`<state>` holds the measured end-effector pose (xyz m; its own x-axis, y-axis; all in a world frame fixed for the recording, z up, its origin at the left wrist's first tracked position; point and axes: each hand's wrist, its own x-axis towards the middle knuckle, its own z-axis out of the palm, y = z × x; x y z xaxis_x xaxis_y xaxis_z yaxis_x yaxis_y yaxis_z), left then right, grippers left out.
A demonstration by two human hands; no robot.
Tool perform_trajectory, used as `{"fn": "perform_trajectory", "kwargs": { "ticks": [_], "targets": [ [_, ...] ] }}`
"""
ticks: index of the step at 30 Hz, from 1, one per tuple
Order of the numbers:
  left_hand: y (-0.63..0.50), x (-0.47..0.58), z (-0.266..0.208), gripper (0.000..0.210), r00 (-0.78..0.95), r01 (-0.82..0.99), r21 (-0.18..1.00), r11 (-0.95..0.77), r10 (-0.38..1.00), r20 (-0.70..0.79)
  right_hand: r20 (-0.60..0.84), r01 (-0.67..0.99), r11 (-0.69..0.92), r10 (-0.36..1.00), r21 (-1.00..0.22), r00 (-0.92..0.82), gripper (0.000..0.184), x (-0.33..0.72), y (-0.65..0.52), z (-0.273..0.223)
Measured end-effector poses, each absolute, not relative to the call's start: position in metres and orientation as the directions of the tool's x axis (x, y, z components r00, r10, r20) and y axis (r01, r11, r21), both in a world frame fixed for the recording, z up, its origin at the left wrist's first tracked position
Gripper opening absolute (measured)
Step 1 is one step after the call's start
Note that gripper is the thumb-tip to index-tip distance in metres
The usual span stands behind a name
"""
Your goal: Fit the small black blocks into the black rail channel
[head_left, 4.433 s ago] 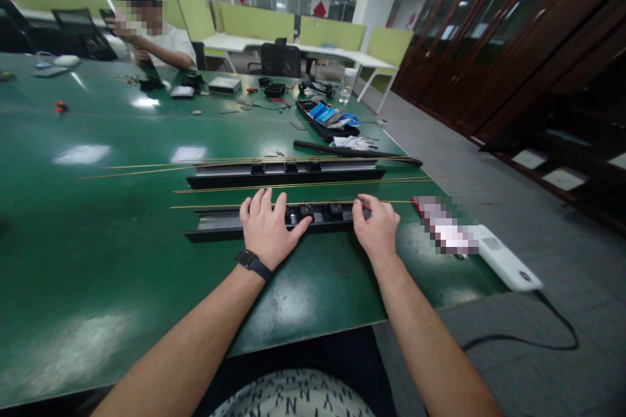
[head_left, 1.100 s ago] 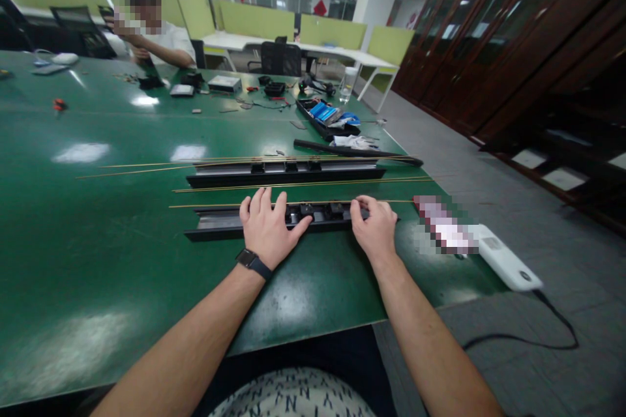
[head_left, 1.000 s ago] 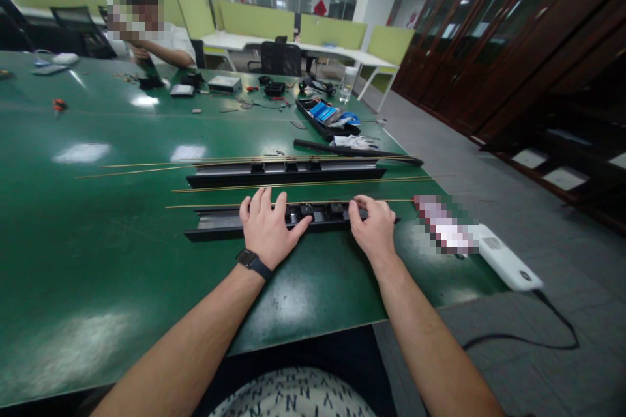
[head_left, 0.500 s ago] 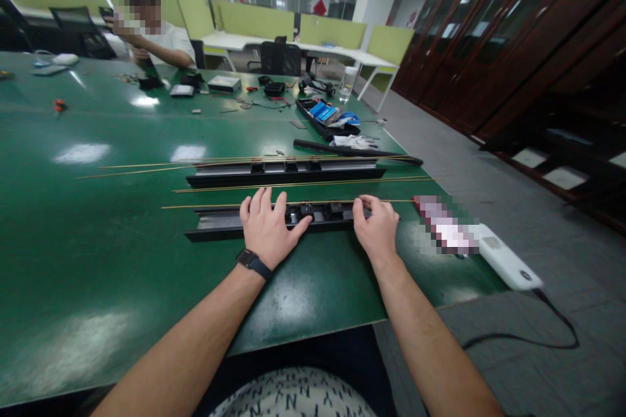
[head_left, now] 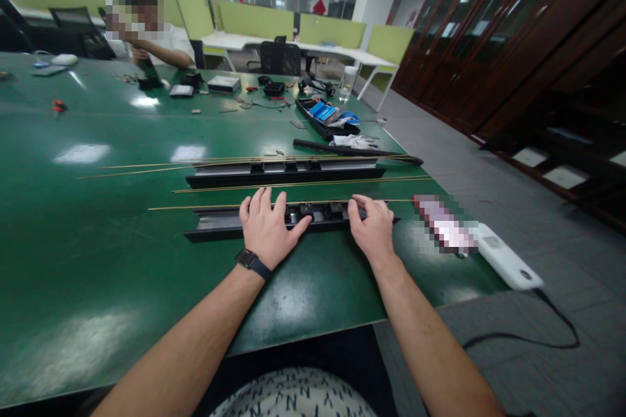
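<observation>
My left hand (head_left: 267,225) lies spread over the near black channel-shaped rail (head_left: 215,232), its thumb reaching along the rail toward the right. Small black blocks (head_left: 306,210) sit inside the rail, some partly under my fingers. A thin brass-coloured rod (head_left: 195,208) runs along the rail's far side, passing behind my left fingertips. At the rail's right part, my right hand (head_left: 372,225) has thumb and forefinger closed around this rod. Its exact contact with the rod is partly hidden by the fingers.
A second black rail (head_left: 229,178) with thin rods over it lies farther back. More rods (head_left: 303,183) rest between the rails. Beyond are a black tray (head_left: 332,127), a glove (head_left: 355,142) and a white power strip (head_left: 508,260) at right. A person (head_left: 161,45) sits across the table.
The near rod has slid to the left, its left end now farther out. My right hand has shifted slightly left; my left hand stays in place.
</observation>
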<state>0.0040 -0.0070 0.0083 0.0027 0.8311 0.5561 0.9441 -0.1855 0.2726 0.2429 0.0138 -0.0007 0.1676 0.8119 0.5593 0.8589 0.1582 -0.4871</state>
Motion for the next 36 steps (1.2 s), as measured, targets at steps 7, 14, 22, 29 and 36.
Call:
{"fn": "perform_trajectory", "kwargs": {
  "ticks": [7,14,22,29,36],
  "targets": [
    [-0.0063,0.0036,0.0079,0.071,0.0,0.936,0.294,-0.194,0.834,0.551,0.569,0.861,0.126,0.795,-0.493,0.209,0.038,0.2466,0.017,-0.0041],
    [-0.0062,0.0042,0.0076,0.071,-0.005,0.934,0.299,-0.196,0.829,0.559,0.585,0.857,0.227,0.805,-0.463,0.103,0.036,0.2425,0.0139,-0.0032],
    [-0.0057,0.0038,0.0064,0.07,0.003,0.946,0.265,-0.186,0.823,0.569,0.574,0.853,0.169,0.8,-0.494,0.174,0.039,0.2453,0.016,-0.0043],
    [-0.0061,0.0035,0.0068,0.071,0.01,0.95,0.25,-0.185,0.822,0.569,0.559,0.852,0.137,0.804,-0.506,0.202,0.038,0.2463,0.0161,-0.0033],
    [-0.0067,0.0036,0.0073,0.071,0.014,0.954,0.237,-0.181,0.821,0.571,0.58,0.848,0.206,0.802,-0.489,0.14,0.035,0.2431,0.0143,-0.0025]
  ]
}}
